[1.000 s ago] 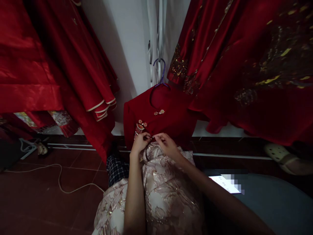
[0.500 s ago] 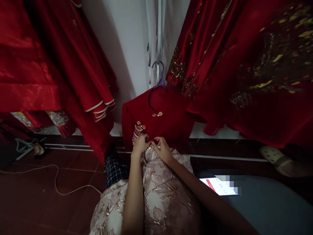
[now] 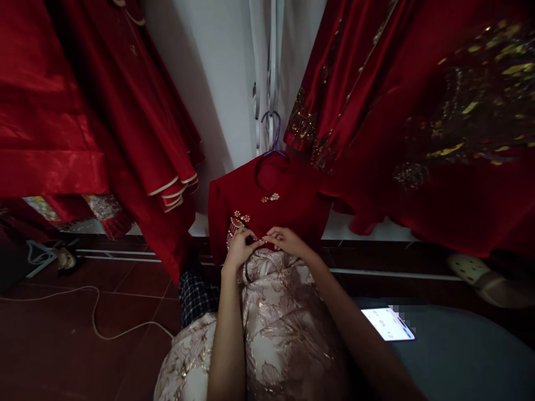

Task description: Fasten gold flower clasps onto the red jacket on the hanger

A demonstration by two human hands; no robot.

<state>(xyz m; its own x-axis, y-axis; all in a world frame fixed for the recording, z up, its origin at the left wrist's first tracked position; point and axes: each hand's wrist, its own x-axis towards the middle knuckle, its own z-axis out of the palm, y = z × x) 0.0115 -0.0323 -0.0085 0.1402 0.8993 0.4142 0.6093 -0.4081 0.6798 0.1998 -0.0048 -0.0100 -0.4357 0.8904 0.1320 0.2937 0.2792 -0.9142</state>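
A red top (image 3: 238, 186) hangs in front of me on a purple hanger (image 3: 276, 139). A beaded flower clasp (image 3: 270, 197) sits below its neckline, and a tasselled ornament (image 3: 236, 224) is at the left of its chest. My left hand (image 3: 241, 249) and my right hand (image 3: 288, 241) meet low on the top's front, fingers pinched together. A small pale beaded piece (image 3: 259, 240) shows between the fingertips; its exact kind is too small to make out. Just below the hands, a pale floral brocade fabric (image 3: 280, 317) covers my lap.
Red garments (image 3: 163, 139) hang at left, and a sequinned red garment (image 3: 376, 184) at right. A lit phone (image 3: 388, 324) lies on a grey rounded surface (image 3: 463, 351). A white cable (image 3: 98, 312) crosses the tiled floor; a clog (image 3: 468, 270) is at right.
My right hand has lifted slightly and turned flatter, its fingertips nearer the left ones. The pale piece now shows between them. The view has shifted slightly.
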